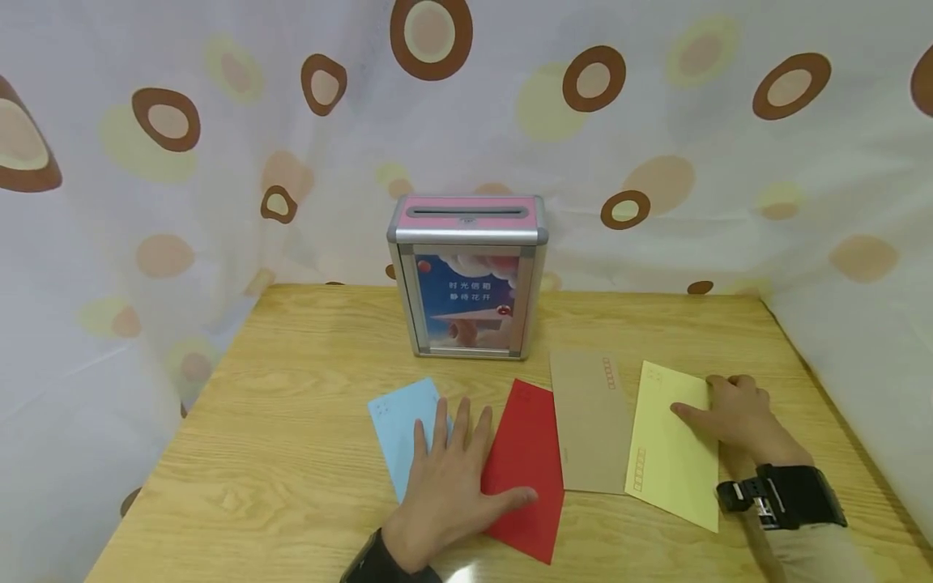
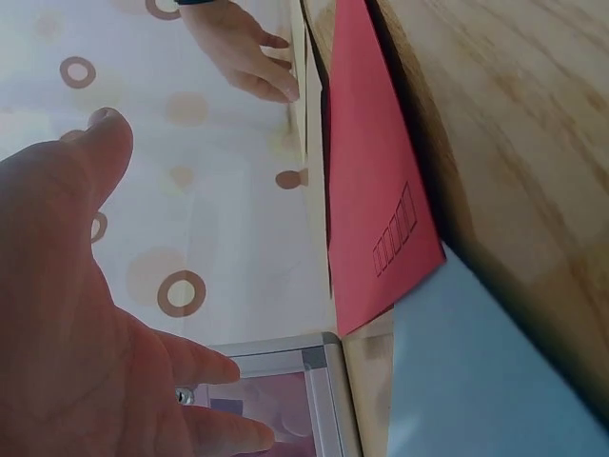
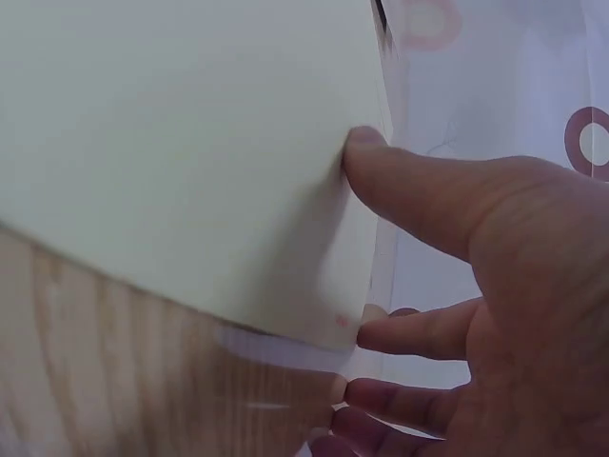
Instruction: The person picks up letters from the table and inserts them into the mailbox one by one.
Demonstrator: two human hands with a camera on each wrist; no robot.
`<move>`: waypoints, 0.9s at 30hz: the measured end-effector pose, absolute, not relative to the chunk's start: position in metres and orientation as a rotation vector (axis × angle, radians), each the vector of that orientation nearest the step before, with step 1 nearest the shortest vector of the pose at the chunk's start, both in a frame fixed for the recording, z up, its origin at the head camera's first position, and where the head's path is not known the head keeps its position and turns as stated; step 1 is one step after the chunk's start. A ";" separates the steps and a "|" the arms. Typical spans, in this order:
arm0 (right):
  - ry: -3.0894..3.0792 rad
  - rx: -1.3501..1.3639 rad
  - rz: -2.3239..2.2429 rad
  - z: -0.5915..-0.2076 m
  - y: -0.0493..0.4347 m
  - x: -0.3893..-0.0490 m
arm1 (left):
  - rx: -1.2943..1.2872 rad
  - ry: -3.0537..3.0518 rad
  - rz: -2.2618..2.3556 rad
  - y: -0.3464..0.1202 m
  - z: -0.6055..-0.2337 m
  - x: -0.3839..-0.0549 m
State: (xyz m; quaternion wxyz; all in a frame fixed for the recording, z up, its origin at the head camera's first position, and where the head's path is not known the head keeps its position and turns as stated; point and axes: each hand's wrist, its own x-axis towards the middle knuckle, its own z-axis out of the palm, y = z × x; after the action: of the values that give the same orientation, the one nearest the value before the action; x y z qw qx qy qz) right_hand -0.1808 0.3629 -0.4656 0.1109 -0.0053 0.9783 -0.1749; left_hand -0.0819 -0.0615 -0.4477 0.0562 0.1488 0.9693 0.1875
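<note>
Four envelopes would be several: a blue envelope (image 1: 401, 429), a red envelope (image 1: 532, 445), a brown envelope (image 1: 592, 429) and a yellow envelope (image 1: 666, 445) lie in a row on the table. Spread fingers mark my left hand (image 1: 448, 490), which is over the blue and red envelopes and holds nothing; the left wrist view shows it raised above them. My right hand (image 1: 739, 417) pinches the yellow envelope's right edge, thumb on its face (image 3: 190, 162) and fingertips at the edge. Part of the blue envelope is hidden behind my left hand.
Behind the envelopes stands a pink and silver letter box (image 1: 470, 279) with a slot (image 1: 466, 212) in its top and a picture on its front. The wooden table (image 1: 291, 437) meets a patterned cloth (image 1: 219, 202) at the back and sides.
</note>
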 end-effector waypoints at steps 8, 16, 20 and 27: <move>2.836 0.000 -0.510 -0.456 0.360 -0.179 | 0.467 2.936 0.604 -0.062 -0.452 -0.079; 2.774 0.038 -0.481 -0.447 0.353 -0.184 | 0.451 2.899 0.568 -0.059 -0.455 -0.081; 2.718 0.047 -0.495 -0.444 0.349 -0.187 | 0.459 2.892 0.568 -0.057 -0.455 -0.082; 2.708 0.041 -0.598 -0.446 0.350 -0.185 | 0.481 2.893 0.563 -0.058 -0.457 -0.081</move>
State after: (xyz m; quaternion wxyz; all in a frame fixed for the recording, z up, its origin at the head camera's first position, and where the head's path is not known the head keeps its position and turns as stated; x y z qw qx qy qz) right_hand -0.1854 0.3502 -0.4462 0.1830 0.0145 0.9599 -0.2120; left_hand -0.0806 -0.0579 -0.4566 0.0773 0.1605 0.9659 0.1881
